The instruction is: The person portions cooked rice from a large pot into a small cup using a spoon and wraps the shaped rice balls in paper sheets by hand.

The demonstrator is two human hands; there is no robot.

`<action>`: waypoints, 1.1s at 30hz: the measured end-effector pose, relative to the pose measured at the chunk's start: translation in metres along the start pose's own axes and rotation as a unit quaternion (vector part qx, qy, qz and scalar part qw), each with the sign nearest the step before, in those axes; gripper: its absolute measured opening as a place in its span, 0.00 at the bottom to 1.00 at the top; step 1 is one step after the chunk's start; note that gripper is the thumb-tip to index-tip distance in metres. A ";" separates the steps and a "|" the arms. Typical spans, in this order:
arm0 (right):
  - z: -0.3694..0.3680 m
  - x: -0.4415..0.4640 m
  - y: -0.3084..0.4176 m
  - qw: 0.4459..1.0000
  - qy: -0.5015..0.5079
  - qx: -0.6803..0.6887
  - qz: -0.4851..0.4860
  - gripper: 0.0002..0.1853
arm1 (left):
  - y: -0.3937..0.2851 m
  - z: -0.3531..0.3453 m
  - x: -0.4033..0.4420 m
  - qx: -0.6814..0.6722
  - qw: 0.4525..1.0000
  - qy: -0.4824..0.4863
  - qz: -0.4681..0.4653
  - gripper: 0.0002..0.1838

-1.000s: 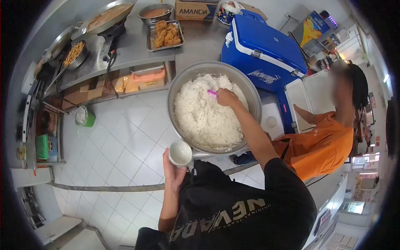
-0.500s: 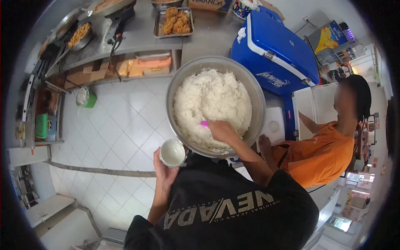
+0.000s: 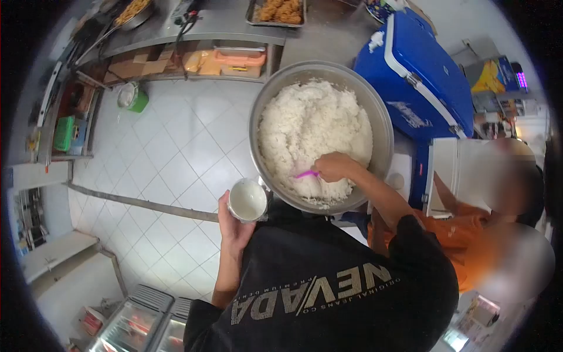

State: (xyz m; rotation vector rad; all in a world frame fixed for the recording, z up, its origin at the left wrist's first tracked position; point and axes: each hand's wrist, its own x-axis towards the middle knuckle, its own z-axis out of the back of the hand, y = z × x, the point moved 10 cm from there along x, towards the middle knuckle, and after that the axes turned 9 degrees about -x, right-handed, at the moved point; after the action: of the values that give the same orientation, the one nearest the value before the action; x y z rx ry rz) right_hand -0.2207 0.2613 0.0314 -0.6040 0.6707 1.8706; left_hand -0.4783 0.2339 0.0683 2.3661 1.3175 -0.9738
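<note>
A wide metal pot (image 3: 255, 126) full of cooked white rice (image 3: 319, 126) stands in front of me. My right hand (image 3: 334, 168) is over the near part of the rice, closed around a pink-purple plastic utensil (image 3: 305, 174). The utensil's far end touches the rice, and its full shape is hidden. Beside the pot's near left rim, my left hand (image 3: 233, 227) holds a small round cup (image 3: 247, 199) with its mouth facing up. The inside of the cup looks whitish.
A blue cooler (image 3: 419, 76) stands right of the pot. On the steel counter (image 3: 234, 22) sits a tray of fried chicken (image 3: 280, 12). A green bucket (image 3: 139, 101) is on the tiled floor. People in orange (image 3: 463, 252) are close on my right.
My view has shifted, so pot and counter sit farther right and higher. More of the pink-purple utensil shows now. A second person appears at the right.
</note>
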 end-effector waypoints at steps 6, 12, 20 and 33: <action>-0.072 0.048 -0.007 0.939 0.129 0.192 0.253 0.08 | -0.004 -0.014 -0.016 -0.022 0.999 0.006 -0.038 0.26; -0.054 0.024 -0.018 0.892 0.382 0.231 0.075 0.07 | -0.016 -0.026 -0.026 -0.041 0.996 0.053 -0.057 0.26; 0.038 -0.038 -0.072 0.885 0.065 0.460 0.012 0.06 | 0.047 -0.071 0.013 0.138 0.988 0.065 -0.009 0.29; 0.060 -0.087 0.028 0.864 -0.307 0.183 -0.354 0.29 | 0.134 -0.098 0.148 0.298 0.942 0.067 0.140 0.26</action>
State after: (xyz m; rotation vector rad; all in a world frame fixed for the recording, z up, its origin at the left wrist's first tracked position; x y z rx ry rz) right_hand -0.2220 0.2372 0.1378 0.0335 0.2904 1.0904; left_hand -0.2713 0.3068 0.0308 3.0040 0.7494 -1.2715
